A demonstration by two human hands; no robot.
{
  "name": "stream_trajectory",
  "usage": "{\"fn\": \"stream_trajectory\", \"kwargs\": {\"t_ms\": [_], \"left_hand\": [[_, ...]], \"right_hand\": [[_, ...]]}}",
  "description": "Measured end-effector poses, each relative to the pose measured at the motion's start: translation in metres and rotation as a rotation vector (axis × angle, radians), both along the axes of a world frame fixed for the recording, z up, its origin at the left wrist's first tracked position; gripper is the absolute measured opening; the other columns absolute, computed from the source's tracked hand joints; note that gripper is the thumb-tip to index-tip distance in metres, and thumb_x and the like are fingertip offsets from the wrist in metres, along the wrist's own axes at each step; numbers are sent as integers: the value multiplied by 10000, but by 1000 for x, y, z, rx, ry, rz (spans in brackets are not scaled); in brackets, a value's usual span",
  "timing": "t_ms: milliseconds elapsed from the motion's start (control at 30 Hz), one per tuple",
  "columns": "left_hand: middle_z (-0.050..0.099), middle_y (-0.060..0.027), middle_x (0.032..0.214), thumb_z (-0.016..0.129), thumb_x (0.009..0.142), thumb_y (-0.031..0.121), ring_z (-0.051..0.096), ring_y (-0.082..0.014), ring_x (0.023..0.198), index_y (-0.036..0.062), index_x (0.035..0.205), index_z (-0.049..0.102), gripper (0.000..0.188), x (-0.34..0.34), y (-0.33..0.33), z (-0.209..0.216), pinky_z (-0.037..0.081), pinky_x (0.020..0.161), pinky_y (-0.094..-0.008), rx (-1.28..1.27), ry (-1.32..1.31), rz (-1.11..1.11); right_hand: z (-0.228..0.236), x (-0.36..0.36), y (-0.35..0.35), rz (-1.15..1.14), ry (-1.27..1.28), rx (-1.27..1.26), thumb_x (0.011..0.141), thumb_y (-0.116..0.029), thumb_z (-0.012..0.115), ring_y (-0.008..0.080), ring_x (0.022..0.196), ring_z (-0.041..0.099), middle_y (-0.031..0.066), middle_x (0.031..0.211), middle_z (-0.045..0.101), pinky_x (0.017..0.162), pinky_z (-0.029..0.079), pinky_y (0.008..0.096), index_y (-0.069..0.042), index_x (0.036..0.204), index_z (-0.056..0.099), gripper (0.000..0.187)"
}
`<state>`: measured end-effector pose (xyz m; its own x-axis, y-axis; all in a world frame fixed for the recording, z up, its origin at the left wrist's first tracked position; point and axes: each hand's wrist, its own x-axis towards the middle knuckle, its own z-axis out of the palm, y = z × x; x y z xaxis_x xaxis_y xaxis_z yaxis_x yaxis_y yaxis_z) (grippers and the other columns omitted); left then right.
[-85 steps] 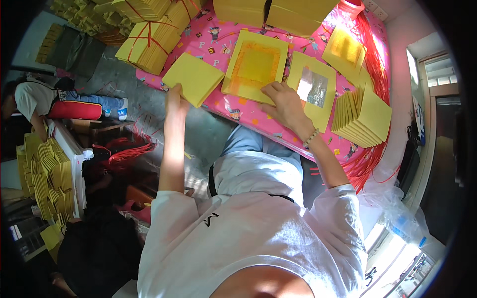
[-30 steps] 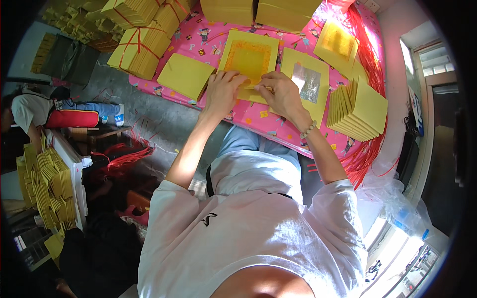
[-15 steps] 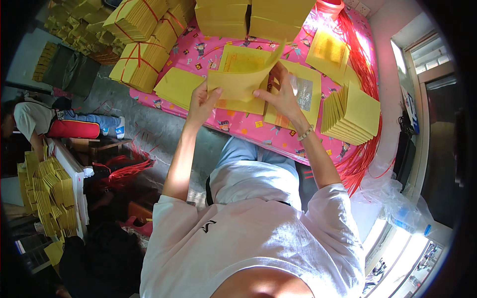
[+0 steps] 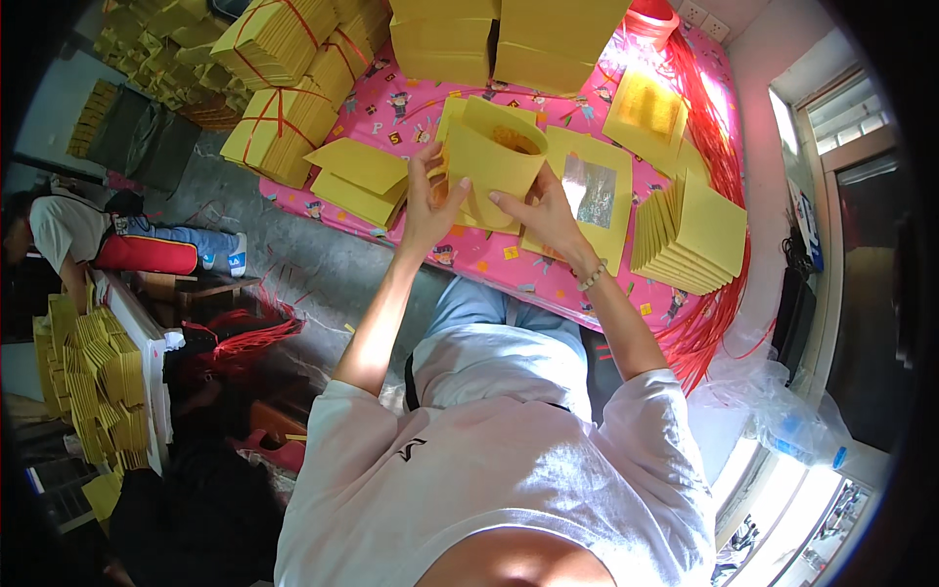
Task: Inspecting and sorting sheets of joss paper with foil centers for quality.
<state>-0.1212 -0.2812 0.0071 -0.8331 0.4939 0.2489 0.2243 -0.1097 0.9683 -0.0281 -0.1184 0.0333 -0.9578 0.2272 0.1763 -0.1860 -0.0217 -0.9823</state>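
Note:
Both hands hold a sheet of yellow paper [image 4: 481, 161], bent into an upward curve above the pink table. My left hand [image 4: 428, 207] has its thumb on the near face by the sheet's left edge, fingers partly behind it. At the lower right, my right hand [image 4: 550, 217] pinches the sheet, its thumb in front. Inside the curl an orange patch shows. Another yellow sheet lies beneath, mostly covered. To the left sits a low pile of yellow paper [image 4: 354, 194] with its top leaf raised. A sheet bearing a silver square [image 4: 591, 191] lies beside my right hand.
A fanned stack of folded yellow paper [image 4: 706, 233] stands at right. Red strings [image 4: 706, 166] hang along the table's right edge. Tied yellow bundles [image 4: 277, 132] and tall stacks [image 4: 558, 44] line the back. A person [image 4: 68, 235] bends at a side table at far left.
The held sheet has gone from nearly flat with a raised right corner to a rounded curl. Both hands have shifted slightly nearer me. The left pile's top leaf now stands raised.

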Motion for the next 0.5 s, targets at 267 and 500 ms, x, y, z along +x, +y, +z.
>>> {"fn": "stream_trajectory", "kwargs": {"t_ms": [267, 500], "left_hand": [[513, -136, 1205, 601, 823, 20, 488, -181, 1138, -20, 1300, 358, 537, 12, 10, 42, 380, 974, -305, 134, -48, -217], [540, -95, 1159, 574, 862, 28, 509, -132, 1080, -11, 1238, 405, 413, 30, 19, 49, 413, 915, -267, 152, -124, -208]], "right_hand": [[19, 17, 5, 56, -83, -95, 827, -53, 651, 159, 1089, 542, 88, 1196, 543, 924, 457, 289, -2, 1284, 399, 525], [18, 25, 3, -35, 16, -96, 876, -26, 560, 141, 1101, 522, 90, 1230, 513, 908, 455, 277, -6, 1311, 357, 481]]}}
